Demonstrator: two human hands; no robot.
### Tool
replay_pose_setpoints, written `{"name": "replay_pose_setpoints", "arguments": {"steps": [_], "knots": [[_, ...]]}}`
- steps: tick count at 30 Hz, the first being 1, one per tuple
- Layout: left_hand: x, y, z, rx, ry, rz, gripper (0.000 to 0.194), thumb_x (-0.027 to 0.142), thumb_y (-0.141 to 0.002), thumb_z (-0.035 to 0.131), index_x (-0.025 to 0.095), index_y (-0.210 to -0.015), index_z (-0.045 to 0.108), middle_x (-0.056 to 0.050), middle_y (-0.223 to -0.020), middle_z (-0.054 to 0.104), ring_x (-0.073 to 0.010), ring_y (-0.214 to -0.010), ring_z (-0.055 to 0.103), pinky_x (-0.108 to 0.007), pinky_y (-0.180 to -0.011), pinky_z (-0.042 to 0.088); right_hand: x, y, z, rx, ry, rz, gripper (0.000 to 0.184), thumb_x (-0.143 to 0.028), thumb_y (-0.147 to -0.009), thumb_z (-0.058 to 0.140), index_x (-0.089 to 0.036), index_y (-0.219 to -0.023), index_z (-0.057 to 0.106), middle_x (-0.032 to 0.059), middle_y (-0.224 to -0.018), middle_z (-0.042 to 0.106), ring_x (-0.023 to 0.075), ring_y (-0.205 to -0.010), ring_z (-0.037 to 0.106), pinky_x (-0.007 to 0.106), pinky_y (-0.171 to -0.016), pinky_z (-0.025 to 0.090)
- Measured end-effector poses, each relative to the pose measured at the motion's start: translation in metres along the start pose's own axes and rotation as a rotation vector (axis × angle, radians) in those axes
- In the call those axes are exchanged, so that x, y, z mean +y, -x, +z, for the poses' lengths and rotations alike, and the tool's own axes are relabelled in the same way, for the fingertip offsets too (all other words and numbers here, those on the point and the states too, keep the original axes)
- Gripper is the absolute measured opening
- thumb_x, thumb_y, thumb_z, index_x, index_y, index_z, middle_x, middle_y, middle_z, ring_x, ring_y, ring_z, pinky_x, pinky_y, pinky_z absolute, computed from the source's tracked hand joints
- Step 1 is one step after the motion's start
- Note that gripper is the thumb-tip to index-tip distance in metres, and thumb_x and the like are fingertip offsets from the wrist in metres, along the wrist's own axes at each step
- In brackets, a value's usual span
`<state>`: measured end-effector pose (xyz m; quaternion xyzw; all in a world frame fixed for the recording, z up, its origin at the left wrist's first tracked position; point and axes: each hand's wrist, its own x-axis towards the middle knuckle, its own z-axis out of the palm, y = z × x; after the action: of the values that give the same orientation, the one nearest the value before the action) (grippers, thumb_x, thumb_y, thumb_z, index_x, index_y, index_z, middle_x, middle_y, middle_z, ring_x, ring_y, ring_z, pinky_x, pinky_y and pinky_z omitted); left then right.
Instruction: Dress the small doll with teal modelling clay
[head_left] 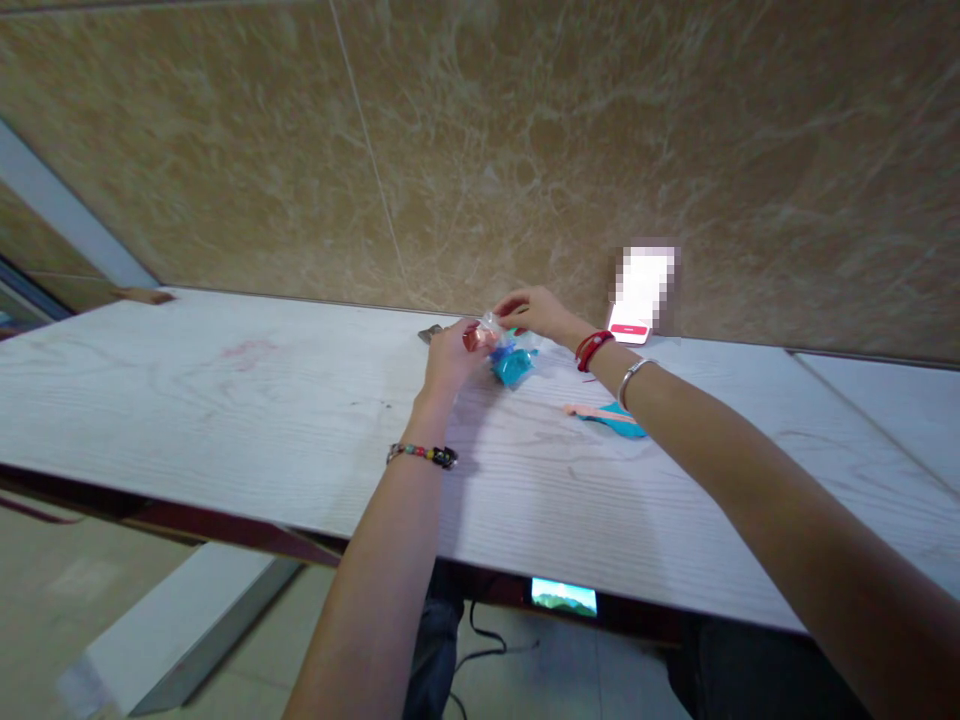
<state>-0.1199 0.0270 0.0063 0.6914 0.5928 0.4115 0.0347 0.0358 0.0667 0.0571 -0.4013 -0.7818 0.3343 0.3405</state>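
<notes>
No text, label, brand or number can be read; on the phone at right of centre, the screen is pixelated and its red button's marking too small.

Brown marbled wall behind white wood-grain tabletop; tiled floor.

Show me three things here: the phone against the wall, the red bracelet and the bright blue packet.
Phone [640, 298]: head view, middle of its lit screen.
Red bracelet [592, 351]: head view, its band on the right wrist.
Blue packet [514, 368]: head view, its bright blue body.
</notes>
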Motion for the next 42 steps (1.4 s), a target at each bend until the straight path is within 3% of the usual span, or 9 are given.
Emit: {"name": "replay_pose_setpoints", "arguments": {"steps": [8, 11, 16, 21, 25, 27, 30, 33, 42], "knots": [[0.023, 0.005, 0.0, -0.013, 0.154, 0.077, 0.042, 0.03, -0.064, 0.07, 0.014, -0.103, 0.061, -0.007, -0.091, 0.069, -0.0188, -0.083, 0.062, -0.028, -0.075, 0.046, -0.006, 0.032, -0.014, 0.148, 0.221, -0.021, 0.017, -0.001, -0.064, 0.058, -0.01, -0.073, 0.069, 0.0035, -0.07, 0.066, 0.0122, -0.07, 0.06, 0.023, -0.068, 0.046], [0.032, 0.008, 0.001, -0.054, 0.167, 0.11, 0.044, 0.027, -0.063, 0.072, 0.016, -0.104, 0.06, -0.007, -0.095, 0.068, -0.0194, -0.086, 0.062, -0.028, -0.077, 0.046, -0.007, 0.042, -0.021, 0.131, 0.25, -0.009, 0.014, -0.009, -0.068, 0.06, -0.01, -0.075, 0.072, 0.005, -0.076, 0.066, 0.0146, -0.072, 0.061, 0.024, -0.065, 0.046], [0.048, 0.014, 0.0, -0.115, 0.135, 0.122, 0.051, 0.027, -0.064, 0.073, 0.017, -0.112, 0.056, -0.007, -0.094, 0.069, -0.0198, -0.086, 0.063, -0.028, -0.076, 0.046, -0.007, 0.061, -0.029, 0.03, 0.168, -0.053, 0.016, -0.015, -0.072, 0.063, -0.015, -0.084, 0.073, 0.0071, -0.111, 0.058, 0.0095, -0.073, 0.059, 0.02, -0.06, 0.047], [0.06, 0.02, 0.003, -0.155, 0.083, 0.165, 0.056, 0.025, -0.064, 0.073, 0.019, -0.116, 0.052, -0.005, -0.089, 0.068, -0.0202, -0.085, 0.063, -0.029, -0.076, 0.046, -0.008, 0.07, -0.034, -0.022, 0.295, -0.056, 0.011, -0.02, -0.073, 0.064, -0.016, -0.078, 0.073, 0.0075, -0.111, 0.059, 0.0121, -0.083, 0.058, 0.022, -0.067, 0.046], [0.059, 0.017, 0.006, -0.08, 0.352, 0.126, 0.07, 0.023, -0.06, 0.075, 0.022, -0.122, 0.044, -0.006, -0.1, 0.062, -0.0156, -0.081, 0.062, -0.026, -0.072, 0.049, -0.004, 0.076, -0.037, 0.075, 0.225, -0.04, 0.014, -0.022, -0.075, 0.062, -0.015, -0.08, 0.073, 0.0052, -0.099, 0.063, 0.0109, -0.077, 0.058, 0.019, -0.059, 0.045], [0.058, 0.015, 0.006, -0.097, 0.538, 0.067, 0.067, 0.02, -0.064, 0.071, 0.023, -0.123, 0.041, -0.005, -0.102, 0.06, -0.0135, -0.08, 0.062, -0.025, -0.07, 0.05, 0.002, 0.082, -0.039, 0.111, 0.137, -0.031, 0.018, -0.027, -0.077, 0.06, -0.016, -0.083, 0.072, 0.0047, -0.096, 0.063, 0.0109, -0.075, 0.058, 0.018, -0.056, 0.045], [0.06, 0.014, 0.006, -0.142, 0.741, -0.014, 0.047, 0.017, -0.07, 0.063, 0.02, -0.114, 0.047, -0.005, -0.099, 0.06, -0.0133, -0.084, 0.061, -0.025, -0.072, 0.05, 0.012, 0.093, -0.043, 0.162, 0.071, -0.051, 0.019, -0.031, -0.076, 0.061, -0.017, -0.082, 0.072, 0.0052, -0.093, 0.063, 0.012, -0.077, 0.057, 0.02, -0.059, 0.046], [0.065, 0.017, 0.009, -0.212, 0.805, -0.055, 0.029, 0.019, -0.066, 0.065, 0.016, -0.094, 0.056, -0.004, -0.089, 0.063, -0.0137, -0.081, 0.06, -0.026, -0.072, 0.05, 0.022, 0.105, -0.044, 0.203, 0.11, -0.101, 0.009, -0.023, -0.073, 0.065, -0.017, -0.071, 0.072, 0.0055, -0.087, 0.063, 0.013, -0.081, 0.057, 0.023, -0.067, 0.046], [0.084, 0.032, 0.017, -0.319, 0.816, -0.019, 0.027, 0.026, -0.055, 0.072, 0.014, -0.074, 0.056, 0.001, -0.07, 0.059, -0.0106, -0.063, 0.055, -0.026, -0.062, 0.047, 0.034, 0.135, -0.037, 0.274, 0.096, -0.119, 0.008, -0.021, -0.068, 0.068, -0.018, -0.075, 0.07, 0.0054, -0.099, 0.054, 0.0099, -0.076, 0.053, 0.021, -0.06, 0.045]]}}
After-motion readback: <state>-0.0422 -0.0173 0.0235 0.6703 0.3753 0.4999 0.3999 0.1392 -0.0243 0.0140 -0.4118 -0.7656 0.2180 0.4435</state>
